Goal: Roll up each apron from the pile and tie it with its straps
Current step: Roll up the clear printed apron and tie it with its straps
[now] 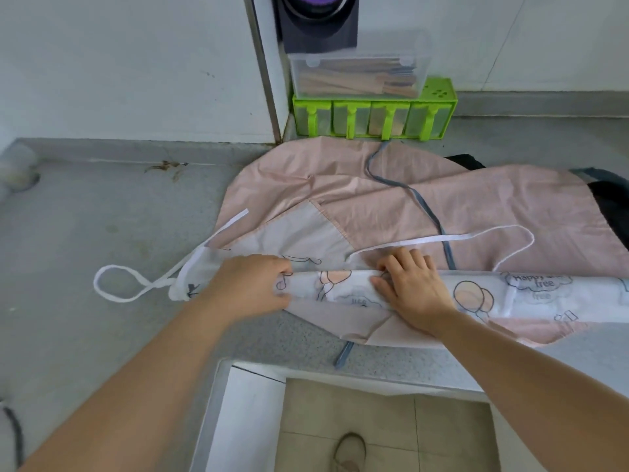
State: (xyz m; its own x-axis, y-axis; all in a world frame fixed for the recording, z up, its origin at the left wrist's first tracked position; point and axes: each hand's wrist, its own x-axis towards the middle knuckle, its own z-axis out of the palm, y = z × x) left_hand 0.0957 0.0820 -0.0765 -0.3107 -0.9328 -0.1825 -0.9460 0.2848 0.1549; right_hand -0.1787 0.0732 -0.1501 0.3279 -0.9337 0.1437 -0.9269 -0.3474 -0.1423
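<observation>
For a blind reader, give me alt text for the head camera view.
Left hand and right hand grip a half-rolled white printed apron on a grey counter. It lies over a pink apron, white straps trailing loose.

Both forearms are seen bare up to the view's lower edge. The left grip and the right grip are uncovered as well. At the bottom, one foot is shown in a grey-brown slip-on shoe.
</observation>
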